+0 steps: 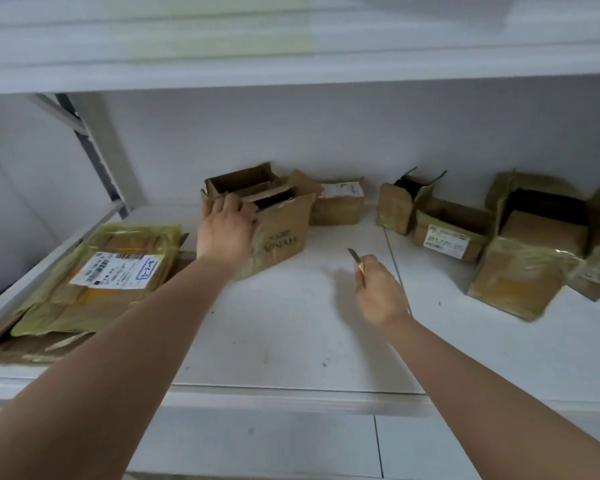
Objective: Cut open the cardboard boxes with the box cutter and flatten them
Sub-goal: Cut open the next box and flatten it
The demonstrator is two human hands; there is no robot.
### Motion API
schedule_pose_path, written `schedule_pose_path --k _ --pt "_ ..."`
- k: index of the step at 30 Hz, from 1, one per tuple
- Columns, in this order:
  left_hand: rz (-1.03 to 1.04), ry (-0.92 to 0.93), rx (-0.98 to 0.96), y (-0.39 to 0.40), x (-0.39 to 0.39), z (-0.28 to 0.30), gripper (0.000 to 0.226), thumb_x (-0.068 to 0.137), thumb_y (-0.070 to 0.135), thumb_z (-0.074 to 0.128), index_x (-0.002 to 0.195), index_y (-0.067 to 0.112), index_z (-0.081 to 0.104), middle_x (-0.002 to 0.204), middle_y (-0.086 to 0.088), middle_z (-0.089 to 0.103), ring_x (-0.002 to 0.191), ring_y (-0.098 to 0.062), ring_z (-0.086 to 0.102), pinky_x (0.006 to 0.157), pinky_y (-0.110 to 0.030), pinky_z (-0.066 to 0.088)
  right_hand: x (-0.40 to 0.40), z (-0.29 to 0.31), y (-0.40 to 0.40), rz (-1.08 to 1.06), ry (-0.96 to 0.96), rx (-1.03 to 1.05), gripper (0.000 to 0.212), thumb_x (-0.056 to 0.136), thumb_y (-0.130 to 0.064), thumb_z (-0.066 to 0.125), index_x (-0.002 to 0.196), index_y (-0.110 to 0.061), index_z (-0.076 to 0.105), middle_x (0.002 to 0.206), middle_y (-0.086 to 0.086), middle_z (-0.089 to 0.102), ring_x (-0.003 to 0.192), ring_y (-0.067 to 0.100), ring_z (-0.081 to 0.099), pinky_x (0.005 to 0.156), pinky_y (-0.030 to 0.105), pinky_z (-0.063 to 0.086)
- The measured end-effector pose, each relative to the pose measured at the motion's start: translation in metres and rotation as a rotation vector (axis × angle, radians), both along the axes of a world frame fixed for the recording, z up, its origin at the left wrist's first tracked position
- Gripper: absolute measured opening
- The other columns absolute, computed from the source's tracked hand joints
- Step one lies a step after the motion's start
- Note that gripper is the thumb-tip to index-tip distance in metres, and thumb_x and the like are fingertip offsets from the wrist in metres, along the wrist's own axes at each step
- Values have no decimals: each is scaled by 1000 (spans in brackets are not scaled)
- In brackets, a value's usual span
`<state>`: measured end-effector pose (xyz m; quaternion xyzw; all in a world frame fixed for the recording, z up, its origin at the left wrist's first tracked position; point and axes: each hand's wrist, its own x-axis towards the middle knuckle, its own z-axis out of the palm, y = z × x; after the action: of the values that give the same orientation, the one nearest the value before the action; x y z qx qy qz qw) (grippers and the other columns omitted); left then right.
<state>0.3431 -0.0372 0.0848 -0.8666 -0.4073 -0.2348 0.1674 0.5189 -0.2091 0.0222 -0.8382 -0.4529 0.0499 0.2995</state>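
Note:
An open brown cardboard box [284, 233] with printed letters stands on the white shelf [291, 334] at centre left. My left hand [226, 230] grips its near top edge, fingers curled over the rim. My right hand [380, 292] holds the box cutter [356, 259] to the right of that box, blade out and pointing up and left, clear of any cardboard. A small sealed box [338, 204] with a white label sits just behind the open one.
A stack of flattened taped cardboard [97, 282] with a shipping label lies at the left. Several opened boxes [447, 230] stand along the back right, the largest [530, 258] near the right edge. Another shelf board runs overhead, and a metal upright stands at back left.

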Motion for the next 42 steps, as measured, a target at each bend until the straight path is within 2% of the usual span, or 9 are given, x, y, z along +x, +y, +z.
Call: schedule_pose_path --k 4,8,13,17,22,28,33,38,42 --pt "-233 -185 -35 -23 12 25 35 92 36 51 113 10 64 100 -13 63 87 -38 60 78 -40 45 10 5 -5 -135 54 139 19 101 -20 35 113 -10 45 84 8 56 80 35 58 63 34 40" --pt "-286 -308 -429 -31 28 32 42 95 40 51 133 21 52 122 -7 63 112 -29 58 87 -33 45 17 10 -13 -277 130 345 21 99 -18 39 116 -9 46 86 9 58 83 37 58 65 34 38" --pt "49 57 -407 -25 25 9 56 92 47 53 142 24 40 138 -12 41 126 -35 41 101 -46 40 21 9 -28 -322 115 299 18 96 -18 43 113 -10 45 82 6 54 83 36 59 65 32 37" --pt "-222 61 -298 -49 48 5 56 94 51 45 143 23 41 146 -9 38 136 -32 29 113 -49 24 13 -1 -37 -381 150 178 29 97 -32 44 117 -11 41 82 4 55 77 30 55 64 32 36" --pt "-324 366 -608 -67 65 -25 67 95 58 34 152 36 5 161 3 1 148 -27 -2 116 -55 3 -3 -13 -43 -439 275 77 43 98 -47 35 120 -12 45 92 4 59 95 32 60 70 32 37" --pt "-485 316 -846 -52 46 -18 65 96 47 48 150 43 13 159 14 6 147 -17 -2 118 -38 7 -18 -31 -44 -453 398 148 22 99 -24 41 108 -13 58 102 11 66 97 33 60 75 28 42" --pt "-508 326 -835 -52 41 -25 60 99 46 42 149 45 10 159 15 2 147 -15 -6 119 -47 1 -29 -39 -29 -475 590 278 13 97 -26 42 91 -18 51 83 11 67 77 32 64 69 50 56" --pt "-508 344 -809 -52 41 -25 58 100 47 38 150 45 9 159 14 1 147 -15 -7 119 -47 1 -26 -39 -20 -531 602 332 17 97 -21 42 97 -10 55 88 15 67 86 29 62 73 35 48" --pt "-512 317 -809 -51 42 -28 57 99 48 37 149 45 10 159 15 3 147 -13 -6 119 -46 1 -24 -44 -17 -557 615 377 13 96 -23 45 92 -15 54 86 14 68 83 29 63 73 34 48"
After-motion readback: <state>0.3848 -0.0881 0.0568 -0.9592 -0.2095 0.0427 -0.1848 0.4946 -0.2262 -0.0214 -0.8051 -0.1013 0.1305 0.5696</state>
